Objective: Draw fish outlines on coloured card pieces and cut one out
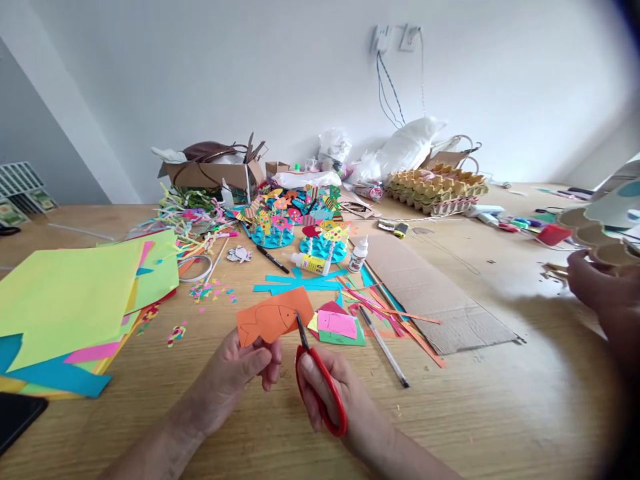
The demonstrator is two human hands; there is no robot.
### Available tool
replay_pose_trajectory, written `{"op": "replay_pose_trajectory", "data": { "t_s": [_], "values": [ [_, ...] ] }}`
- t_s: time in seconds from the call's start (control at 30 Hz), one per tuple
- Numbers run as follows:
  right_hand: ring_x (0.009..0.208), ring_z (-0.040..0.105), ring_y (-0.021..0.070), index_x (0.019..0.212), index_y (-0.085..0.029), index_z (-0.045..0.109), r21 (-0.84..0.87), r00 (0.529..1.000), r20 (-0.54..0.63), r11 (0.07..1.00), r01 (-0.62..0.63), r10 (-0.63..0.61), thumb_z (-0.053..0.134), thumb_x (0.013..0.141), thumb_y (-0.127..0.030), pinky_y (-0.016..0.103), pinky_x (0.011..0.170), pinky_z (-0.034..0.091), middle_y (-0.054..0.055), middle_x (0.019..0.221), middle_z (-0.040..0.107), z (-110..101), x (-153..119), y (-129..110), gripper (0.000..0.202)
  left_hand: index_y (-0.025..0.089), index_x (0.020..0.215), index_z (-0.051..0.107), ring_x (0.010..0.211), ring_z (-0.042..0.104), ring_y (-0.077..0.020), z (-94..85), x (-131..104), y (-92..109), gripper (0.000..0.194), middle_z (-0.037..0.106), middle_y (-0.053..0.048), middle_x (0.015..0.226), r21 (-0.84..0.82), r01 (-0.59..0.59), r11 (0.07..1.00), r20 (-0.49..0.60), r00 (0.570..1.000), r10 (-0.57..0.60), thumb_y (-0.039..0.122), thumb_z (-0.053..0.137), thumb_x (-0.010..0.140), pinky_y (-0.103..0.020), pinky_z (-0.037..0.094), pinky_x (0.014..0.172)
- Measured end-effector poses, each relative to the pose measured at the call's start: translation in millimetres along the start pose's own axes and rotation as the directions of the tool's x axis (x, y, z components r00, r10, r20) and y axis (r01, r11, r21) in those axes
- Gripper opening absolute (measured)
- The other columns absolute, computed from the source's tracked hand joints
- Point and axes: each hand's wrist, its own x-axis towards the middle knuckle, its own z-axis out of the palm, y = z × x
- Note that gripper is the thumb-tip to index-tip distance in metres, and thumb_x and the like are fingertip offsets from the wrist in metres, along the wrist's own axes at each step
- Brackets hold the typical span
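My left hand (245,363) pinches the lower edge of an orange piece of paper (270,320) with a fish outline drawn on it. In my right hand (333,383) is a pair of scissors (339,407) with red handles, fingers through the loops. The dark blades point up and meet the paper beside the head of the drawn fish. Just behind the scissors lie small pink, green and yellow paper pieces (337,327), the pink one bearing a drawn outline. A pen (385,350) rests to the right of them.
Coloured paper sheets (70,287) are stacked at left. Behind my hands stand fish decorations on blue bases (273,237), a glue bottle (359,255) and blue strips (300,283). Cardboard (430,293) lies right. Another person's hand (593,287) holds an egg carton piece (585,233) at far right.
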Motion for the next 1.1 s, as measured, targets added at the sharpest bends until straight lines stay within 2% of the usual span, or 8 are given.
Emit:
{"op": "replay_pose_trajectory", "data": {
  "t_s": [0.07,0.13,0.27,0.4,0.47,0.67,0.97,1.1],
  "values": [
    [0.033,0.033,0.0077,0.059,-0.022,0.039,0.002,1.000,0.007,1.000,-0.014,0.014,0.042,0.075,-0.077,0.021,0.035,0.024,-0.007,0.037,0.040,1,0,1,0.057,0.016,0.072,0.059,0.056,0.048,-0.0111,10.1,2,0,0.033,0.053,0.001,0.066,0.012,0.010,1.000,-0.126,0.992,-0.008,0.047,0.071,0.076,-0.022,0.038,0.049],
    [0.032,0.031,0.0068,0.061,-0.022,0.041,0.008,1.000,0.016,1.000,-0.025,0.025,0.042,0.074,-0.079,0.020,0.034,0.024,-0.008,0.038,0.040,2,0,2,0.059,0.016,0.066,0.056,0.055,0.047,-0.0111,18.1,5,1,0.035,0.051,0.002,0.063,0.010,0.024,1.000,-0.197,0.980,-0.021,0.046,0.071,0.075,-0.022,0.037,0.048],
    [0.031,0.031,0.0058,0.066,-0.020,0.045,0.024,1.000,0.024,1.000,-0.010,0.010,0.041,0.076,-0.078,0.019,0.034,0.023,-0.008,0.039,0.041,3,1,6,0.059,0.017,0.064,0.053,0.053,0.045,-0.0104,30.8,10,-1,0.034,0.050,0.003,0.061,-0.039,-0.001,0.999,-0.280,0.960,-0.010,0.045,0.069,0.076,-0.022,0.036,0.048],
    [0.030,0.030,0.0059,0.072,-0.019,0.047,0.041,1.000,0.022,0.999,0.001,-0.002,0.041,0.076,-0.077,0.019,0.034,0.023,-0.009,0.039,0.040,2,1,6,0.058,0.018,0.061,0.052,0.054,0.042,-0.0108,42.8,17,-3,0.033,0.048,0.003,0.057,-0.014,-0.070,0.997,-0.332,0.941,0.062,0.042,0.068,0.077,-0.023,0.037,0.051],
    [0.031,0.030,0.0059,0.068,-0.020,0.044,0.039,1.000,0.013,0.999,-0.004,0.003,0.042,0.076,-0.077,0.019,0.034,0.024,-0.008,0.038,0.040,2,0,4,0.058,0.018,0.059,0.052,0.054,0.042,-0.0110,48.3,22,-4,0.032,0.048,0.003,0.056,-0.011,-0.110,0.994,-0.366,0.925,0.098,0.039,0.068,0.077,-0.023,0.038,0.052],
    [0.032,0.030,0.0057,0.060,-0.021,0.039,0.035,0.999,0.002,0.999,-0.038,0.038,0.040,0.072,-0.082,0.018,0.035,0.026,-0.007,0.037,0.040,1,-2,2,0.062,0.018,0.058,0.054,0.055,0.044,-0.0113,60.4,30,-10,0.027,0.051,0.004,0.057,-0.035,-0.247,0.968,-0.561,0.807,0.185,0.032,0.073,0.069,-0.022,0.041,0.054],
    [0.041,0.040,0.0085,0.064,-0.020,0.043,-0.029,1.000,0.003,1.000,-0.007,0.008,0.040,0.073,-0.081,0.020,0.042,0.033,-0.005,0.045,0.045,-2,-2,1,0.061,0.018,0.056,0.056,0.061,0.051,-0.0121,66.6,30,-14,0.023,0.057,0.003,0.064,-0.106,-0.267,0.958,-0.657,0.742,0.134,0.030,0.073,0.066,-0.022,0.045,0.060],
    [0.043,0.041,0.0093,0.062,-0.020,0.043,-0.048,1.000,0.005,0.999,0.008,-0.008,0.039,0.075,-0.080,0.021,0.044,0.034,-0.004,0.046,0.045,-3,-1,-1,0.061,0.017,0.057,0.057,0.065,0.055,-0.0136,68.8,29,-14,0.022,0.060,0.002,0.068,-0.141,-0.228,0.963,-0.684,0.725,0.072,0.030,0.075,0.061,-0.024,0.047,0.063]
  ]
}}
